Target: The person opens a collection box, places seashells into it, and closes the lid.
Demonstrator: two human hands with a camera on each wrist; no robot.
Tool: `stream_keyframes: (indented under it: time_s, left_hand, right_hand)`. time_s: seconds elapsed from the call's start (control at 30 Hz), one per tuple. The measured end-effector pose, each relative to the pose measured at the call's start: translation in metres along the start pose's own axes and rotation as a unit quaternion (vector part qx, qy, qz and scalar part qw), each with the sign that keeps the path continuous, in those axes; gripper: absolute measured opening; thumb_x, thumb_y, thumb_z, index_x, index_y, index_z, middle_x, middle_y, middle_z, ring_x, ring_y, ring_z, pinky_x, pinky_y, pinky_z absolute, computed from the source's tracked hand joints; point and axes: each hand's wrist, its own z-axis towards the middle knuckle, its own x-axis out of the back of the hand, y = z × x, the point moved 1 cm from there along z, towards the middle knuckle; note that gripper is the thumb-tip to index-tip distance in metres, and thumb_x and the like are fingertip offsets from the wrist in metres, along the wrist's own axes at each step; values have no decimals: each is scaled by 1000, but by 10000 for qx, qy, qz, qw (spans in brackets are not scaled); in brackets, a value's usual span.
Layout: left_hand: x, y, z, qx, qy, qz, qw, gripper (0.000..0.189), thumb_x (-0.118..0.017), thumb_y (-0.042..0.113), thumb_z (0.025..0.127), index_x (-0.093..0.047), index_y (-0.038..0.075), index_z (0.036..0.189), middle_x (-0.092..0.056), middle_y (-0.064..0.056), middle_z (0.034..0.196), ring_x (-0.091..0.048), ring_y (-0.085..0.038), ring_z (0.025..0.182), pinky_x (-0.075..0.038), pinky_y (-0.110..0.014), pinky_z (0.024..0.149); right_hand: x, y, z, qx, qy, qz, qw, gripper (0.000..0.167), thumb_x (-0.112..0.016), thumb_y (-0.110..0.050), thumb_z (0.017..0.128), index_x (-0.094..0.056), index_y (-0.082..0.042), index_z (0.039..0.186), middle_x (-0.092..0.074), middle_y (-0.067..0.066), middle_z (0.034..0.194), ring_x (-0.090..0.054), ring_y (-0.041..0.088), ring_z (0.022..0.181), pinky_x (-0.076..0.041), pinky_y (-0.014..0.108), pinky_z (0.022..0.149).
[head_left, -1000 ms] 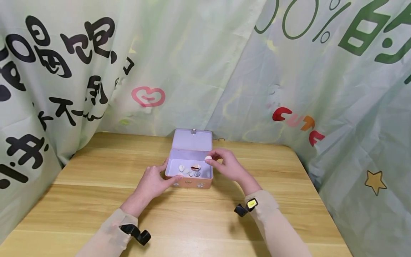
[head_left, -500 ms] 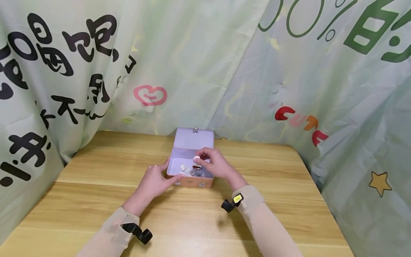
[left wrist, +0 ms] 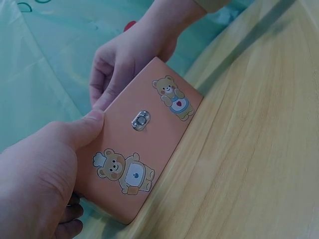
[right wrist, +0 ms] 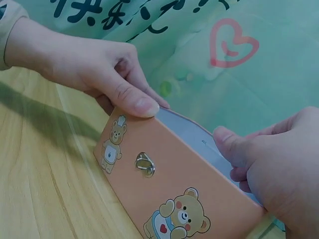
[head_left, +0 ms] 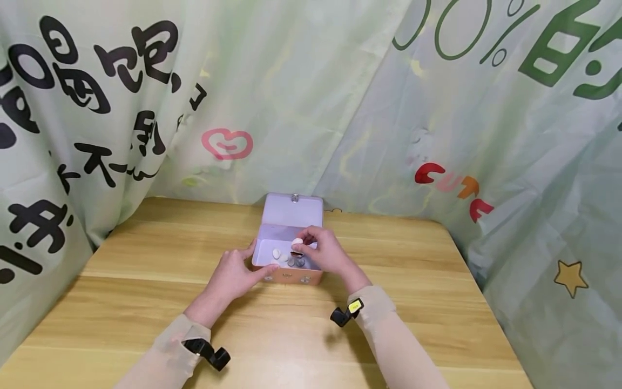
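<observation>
An orange tin box (head_left: 286,276) with printed bears stands on the table, its lavender lid (head_left: 292,209) raised at the back. My left hand (head_left: 235,274) grips the box's left side, the thumb (left wrist: 89,124) on the front rim. Over the opening, my right hand (head_left: 324,251) pinches a small white piece (head_left: 297,241), shell-like or pebble-like, between thumb and fingertips. Below it in the box lie a white oval piece (head_left: 276,253), a brown-edged piece (head_left: 296,254) and several small grey ones (head_left: 300,262). In both wrist views the pinched piece is hidden.
The wooden table (head_left: 272,335) reaches back to a hanging printed curtain (head_left: 291,108), which also falls along both sides. A metal clasp (left wrist: 141,120) sits on the box's front. Black cameras (head_left: 214,356) are strapped to both sleeves.
My right hand has moved left, from the box's right rim to over its middle, then dipped slightly with the white piece. The left hand has kept its hold on the box.
</observation>
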Motion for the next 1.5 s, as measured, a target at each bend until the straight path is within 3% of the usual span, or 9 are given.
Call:
stream_keyframes:
  time_s: [0.27,0.5,0.8,0.97,1.13,1.23,1.33,1.4,1.5]
  left_hand:
    - [0,-1,-1,34,91,-77,9999,96,-90,52,83,-52,-7,150,-54,-2,55,-29,-7,41,-40,-32,48]
    - [1,0,1,70,38,-39,10000,100,-88,56,83,-51,-7,150,-53,-1,54,-29,-7,40,-41,-32,48]
    - [2,1,9,-169,-96,272,9994,97,-86,58,84,-52,-6,150,-50,1,49,-28,-4,37,-40,-30,41]
    - [7,-1,11,-183,-181,330,9991,104,-78,73,83,-55,-2,151,-43,7,43,-27,-2,35,-36,-28,37]
    - [14,-4,19,-237,-15,309,9992,105,-67,84,83,-59,4,150,-40,5,41,-25,-4,34,-39,-31,40]
    - [17,-6,27,-339,161,223,9990,93,-68,78,87,-63,6,146,-47,-1,43,-41,-10,41,-47,-38,50]
    - [19,-10,38,-379,294,-2,9988,76,-74,65,93,-68,6,141,-67,-17,62,-72,-27,70,-61,-46,71]
    - [20,-13,46,-363,354,-263,9984,67,-76,56,95,-71,3,137,-75,-27,91,-75,-37,95,-61,-50,82]
    - [21,-18,60,-298,417,-687,9963,57,-76,47,98,-74,0,130,-71,-24,124,-74,-37,104,-61,-50,87]
  right_hand:
    - [-6,1,-2,-4,98,-26,9999,14,-84,-10,92,-76,-5,102,-74,2,94,-70,17,88,-60,39,84]
    - [-5,2,-1,2,112,-42,9999,21,-84,-7,92,-76,3,110,-77,13,105,-73,25,96,-59,46,90]
    - [-1,6,0,-138,120,90,9998,22,-83,-9,93,-77,1,111,-77,9,104,-72,20,94,-59,43,89]
    - [3,7,2,-272,61,423,9987,19,-82,-7,93,-78,0,111,-77,5,99,-71,18,90,-59,36,86]
    - [12,2,5,-330,-13,691,9971,19,-81,-4,93,-78,1,111,-77,6,99,-71,19,90,-58,34,85]
    - [18,1,7,-389,69,762,9963,18,-80,-3,94,-77,0,111,-77,6,100,-71,20,91,-58,35,86]
    - [27,2,9,-463,178,748,9960,18,-79,-3,95,-77,0,113,-77,7,102,-71,22,94,-58,38,88]
    - [33,4,11,-530,282,696,9958,19,-79,-3,95,-76,0,113,-77,8,105,-71,23,95,-58,39,89]
    - [42,9,13,-669,481,602,9948,17,-78,-4,96,-77,0,113,-76,9,107,-71,25,96,-59,40,89]
